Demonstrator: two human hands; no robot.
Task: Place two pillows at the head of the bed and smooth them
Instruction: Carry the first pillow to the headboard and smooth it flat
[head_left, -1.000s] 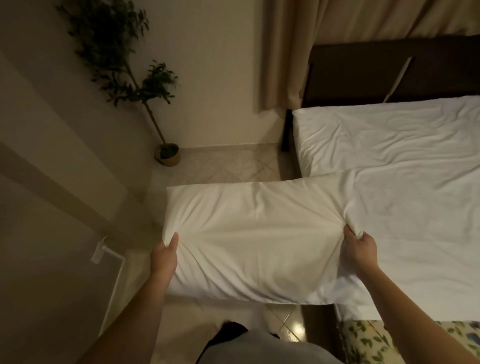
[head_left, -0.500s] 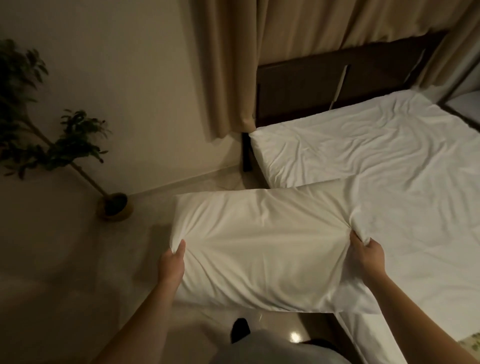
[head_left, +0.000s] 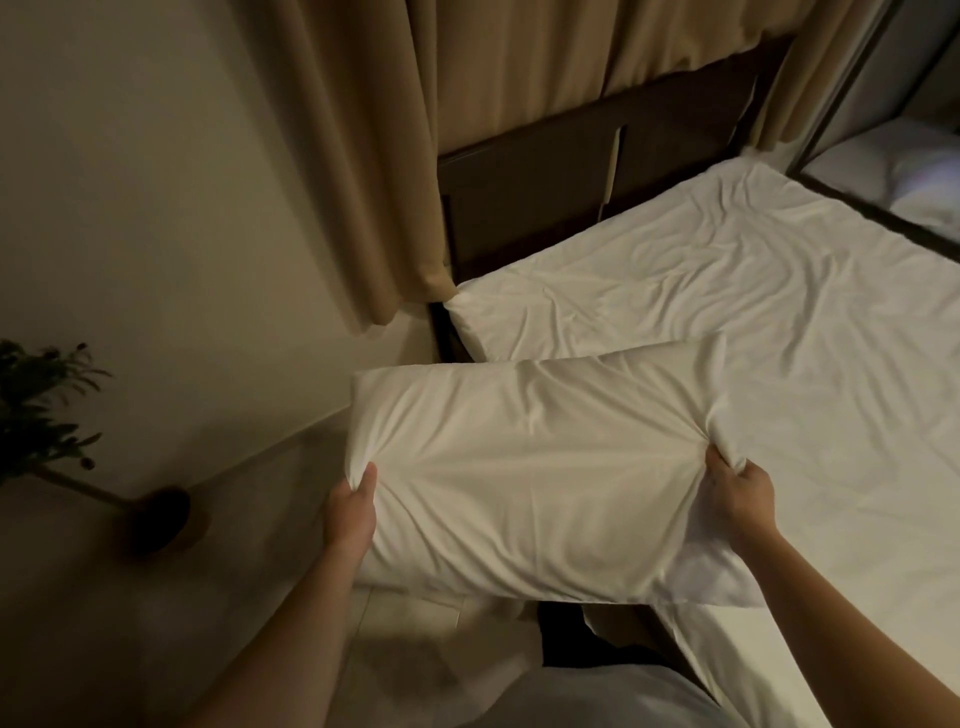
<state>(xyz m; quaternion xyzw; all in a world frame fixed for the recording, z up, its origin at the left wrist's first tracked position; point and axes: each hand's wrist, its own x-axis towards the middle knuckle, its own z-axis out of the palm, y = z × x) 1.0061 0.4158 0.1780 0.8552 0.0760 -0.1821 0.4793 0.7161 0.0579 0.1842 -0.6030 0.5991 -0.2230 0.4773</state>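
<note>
I hold one white pillow (head_left: 524, 467) in the air, level, half over the floor and half over the near side of the bed (head_left: 779, 322). My left hand (head_left: 352, 512) pinches its left short edge. My right hand (head_left: 737, 491) bunches the fabric at its right short edge. The bed has a wrinkled white sheet, and its head end lies against a dark wooden headboard (head_left: 550, 192). No second pillow is in view.
Beige curtains (head_left: 467, 130) hang behind the headboard and down to the bed's corner. A potted plant (head_left: 47, 410) stands on the tiled floor at the left by the wall. A mirrored panel (head_left: 904, 156) runs along the bed's far side.
My view has swung right toward the head of the bed; the plant slid to the left edge. The pillow stays gripped in both hands and has moved nearer the headboard end.
</note>
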